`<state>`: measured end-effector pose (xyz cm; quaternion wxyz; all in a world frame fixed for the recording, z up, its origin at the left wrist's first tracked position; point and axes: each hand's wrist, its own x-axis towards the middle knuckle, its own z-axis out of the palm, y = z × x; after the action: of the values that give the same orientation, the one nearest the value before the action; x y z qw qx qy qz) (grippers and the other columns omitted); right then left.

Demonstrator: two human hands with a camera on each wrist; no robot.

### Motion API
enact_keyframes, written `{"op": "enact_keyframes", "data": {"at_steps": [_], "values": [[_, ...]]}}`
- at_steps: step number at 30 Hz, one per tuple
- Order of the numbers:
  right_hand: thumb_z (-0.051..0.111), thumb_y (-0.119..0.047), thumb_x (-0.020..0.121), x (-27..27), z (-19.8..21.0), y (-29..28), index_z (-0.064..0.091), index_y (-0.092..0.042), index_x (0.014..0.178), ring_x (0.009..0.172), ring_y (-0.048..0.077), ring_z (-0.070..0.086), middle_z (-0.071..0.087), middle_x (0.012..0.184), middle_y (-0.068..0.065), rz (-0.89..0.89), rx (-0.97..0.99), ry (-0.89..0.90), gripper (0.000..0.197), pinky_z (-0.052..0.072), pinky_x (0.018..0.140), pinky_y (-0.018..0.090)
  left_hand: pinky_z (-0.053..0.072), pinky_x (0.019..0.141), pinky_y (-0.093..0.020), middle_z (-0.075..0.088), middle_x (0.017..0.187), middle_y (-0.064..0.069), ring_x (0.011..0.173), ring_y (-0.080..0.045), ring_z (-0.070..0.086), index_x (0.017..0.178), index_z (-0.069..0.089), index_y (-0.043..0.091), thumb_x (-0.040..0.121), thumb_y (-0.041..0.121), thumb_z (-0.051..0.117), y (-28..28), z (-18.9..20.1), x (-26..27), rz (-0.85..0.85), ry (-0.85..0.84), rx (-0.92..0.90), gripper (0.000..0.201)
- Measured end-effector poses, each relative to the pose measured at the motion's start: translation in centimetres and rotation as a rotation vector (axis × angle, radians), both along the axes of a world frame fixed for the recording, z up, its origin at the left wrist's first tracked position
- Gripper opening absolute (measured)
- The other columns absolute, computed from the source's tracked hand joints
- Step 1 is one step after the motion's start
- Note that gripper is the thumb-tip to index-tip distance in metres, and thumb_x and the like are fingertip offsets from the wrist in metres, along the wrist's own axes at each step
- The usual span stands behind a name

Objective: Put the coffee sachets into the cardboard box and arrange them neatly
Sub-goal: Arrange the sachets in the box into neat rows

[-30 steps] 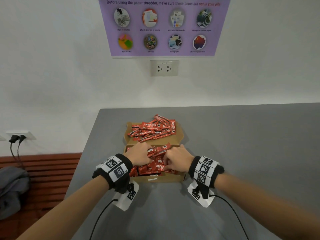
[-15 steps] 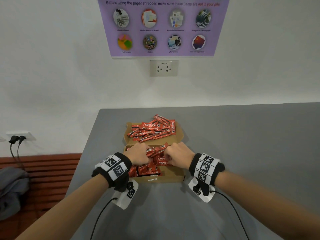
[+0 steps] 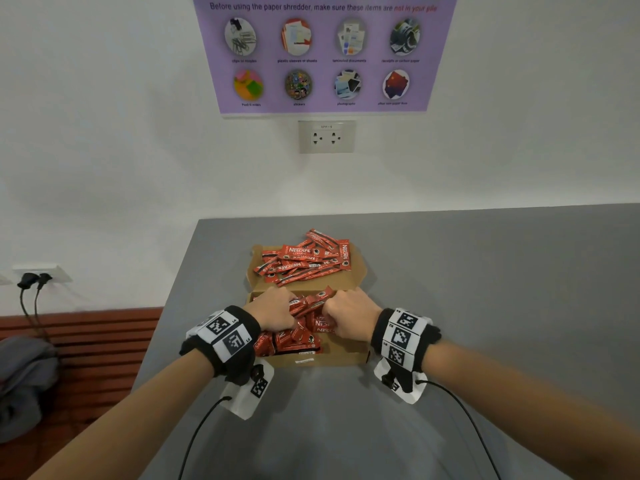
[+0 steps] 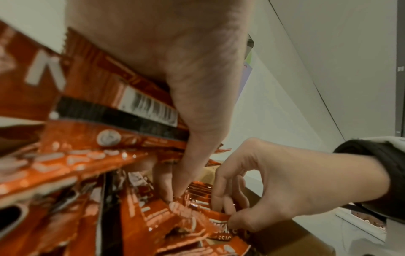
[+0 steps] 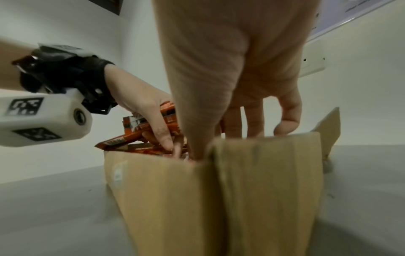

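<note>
A shallow cardboard box (image 3: 343, 356) sits on the grey table, its lid (image 3: 360, 268) folded flat behind it. Red coffee sachets (image 3: 304, 259) lie heaped on the lid. More sachets (image 3: 294, 341) fill the box's left half. Both hands are inside the box. My left hand (image 3: 273, 311) grips a bunch of sachets (image 4: 114, 138) from the left. My right hand (image 3: 349, 315) pinches the other end of the bunch (image 4: 219, 221) between thumb and fingers. In the right wrist view the box's near wall (image 5: 219, 199) hides the fingertips.
The grey table (image 3: 485, 289) stretches to the right and toward me. Its left edge drops off to a wooden bench (image 3: 86, 341) with grey cloth. A wall with a socket (image 3: 326, 136) and a purple poster (image 3: 323, 53) stands behind the box.
Both hands have drawn closer together and slightly toward the back of the box, squeezing the sachets between them. The pile on the lid has not moved.
</note>
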<state>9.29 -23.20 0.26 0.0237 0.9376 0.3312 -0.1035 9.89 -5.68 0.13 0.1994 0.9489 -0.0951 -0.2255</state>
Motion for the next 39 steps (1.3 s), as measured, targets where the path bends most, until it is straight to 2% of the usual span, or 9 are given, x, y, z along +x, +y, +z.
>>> {"op": "enact_keyframes", "data": {"at_steps": [5, 14, 18, 22, 27, 31, 34, 37, 39], "values": [[0.058, -0.007, 0.080, 0.2, -0.3, -0.3, 0.063, -0.009, 0.087, 0.082, 0.027, 0.060, 0.065, 0.089, 0.008, -0.048, 0.044, 0.000, 0.009, 0.045, 0.065, 0.032, 0.054, 0.075, -0.030, 0.067, 0.093, -0.006, 0.084, -0.020, 0.066, 0.092, 0.063, 0.008, 0.082, 0.017, 0.067, 0.1, -0.1, 0.0, 0.002, -0.014, -0.015, 0.014], [0.068, -0.021, 0.080, 0.2, -0.2, -1.4, 0.060, -0.013, 0.083, 0.085, 0.022, 0.057, 0.064, 0.090, 0.002, -0.069, -0.038, -0.053, 0.011, 0.035, 0.082, 0.037, 0.054, 0.076, -0.030, 0.068, 0.097, -0.007, 0.083, -0.020, 0.066, 0.100, 0.062, 0.007, 0.084, 0.014, 0.064, -0.1, 0.0, 0.0, 0.002, 0.009, -0.033, 0.017], [0.057, -0.014, 0.086, -0.1, -0.2, -1.3, 0.056, -0.014, 0.078, 0.082, 0.022, 0.057, 0.060, 0.084, 0.002, -0.073, 0.004, -0.062, 0.009, 0.038, 0.088, 0.038, 0.052, 0.072, -0.029, 0.067, 0.092, -0.007, 0.078, -0.020, 0.064, 0.094, 0.061, 0.008, 0.084, 0.014, 0.065, -0.2, 0.1, -0.1, -0.007, -0.004, -0.019, 0.013], [0.054, -0.013, 0.088, -0.4, 0.0, -1.6, 0.047, -0.018, 0.074, 0.080, 0.022, 0.054, 0.050, 0.080, -0.002, -0.078, 0.019, -0.050, 0.016, 0.034, 0.085, 0.035, 0.052, 0.072, -0.028, 0.066, 0.089, -0.005, 0.078, -0.019, 0.064, 0.089, 0.059, 0.011, 0.083, 0.014, 0.065, -0.2, 0.3, -0.1, -0.015, -0.019, -0.019, 0.009], [0.051, -0.006, 0.086, -0.5, 0.2, -1.7, 0.048, -0.017, 0.075, 0.086, 0.023, 0.057, 0.050, 0.081, -0.001, -0.074, 0.020, -0.001, 0.016, 0.039, 0.086, 0.039, 0.056, 0.079, -0.033, 0.068, 0.095, -0.007, 0.085, -0.021, 0.067, 0.099, 0.062, 0.009, 0.083, 0.016, 0.066, -0.1, 0.1, 0.0, 0.000, 0.001, -0.027, 0.017], [0.048, -0.003, 0.086, -0.3, 0.0, -1.7, 0.047, -0.016, 0.075, 0.077, 0.019, 0.048, 0.048, 0.081, -0.001, -0.086, 0.047, 0.007, 0.018, 0.039, 0.084, 0.037, 0.056, 0.077, -0.033, 0.067, 0.095, -0.007, 0.084, -0.021, 0.067, 0.097, 0.061, 0.008, 0.083, 0.015, 0.066, 0.0, 0.1, 0.0, -0.001, 0.000, -0.031, 0.017], [0.051, -0.004, 0.084, -0.2, 0.1, -1.8, 0.050, -0.017, 0.075, 0.081, 0.021, 0.055, 0.052, 0.081, -0.001, -0.094, 0.055, 0.016, 0.016, 0.038, 0.084, 0.036, 0.056, 0.078, -0.033, 0.068, 0.097, -0.007, 0.086, -0.021, 0.067, 0.100, 0.061, 0.008, 0.084, 0.016, 0.066, 0.0, 0.1, 0.0, -0.002, 0.004, -0.033, 0.018], [0.057, -0.012, 0.085, 0.0, 0.5, -2.0, 0.057, -0.016, 0.083, 0.087, 0.020, 0.058, 0.061, 0.087, 0.000, -0.112, 0.088, -0.002, 0.004, 0.041, 0.088, 0.038, 0.054, 0.081, -0.030, 0.067, 0.101, -0.006, 0.089, -0.020, 0.066, 0.107, 0.060, 0.009, 0.085, 0.017, 0.065, 0.0, 0.2, 0.0, -0.014, 0.005, -0.050, 0.024], [0.061, -0.024, 0.086, 0.4, 0.8, -2.4, 0.054, -0.016, 0.099, 0.087, 0.015, 0.056, 0.062, 0.098, -0.001, -0.160, 0.204, -0.040, 0.017, 0.045, 0.088, 0.039, 0.053, 0.082, -0.028, 0.067, 0.104, -0.004, 0.090, -0.017, 0.065, 0.112, 0.060, 0.012, 0.085, 0.018, 0.065, 0.1, 0.3, 0.0, -0.013, -0.035, -0.088, 0.028]]}}
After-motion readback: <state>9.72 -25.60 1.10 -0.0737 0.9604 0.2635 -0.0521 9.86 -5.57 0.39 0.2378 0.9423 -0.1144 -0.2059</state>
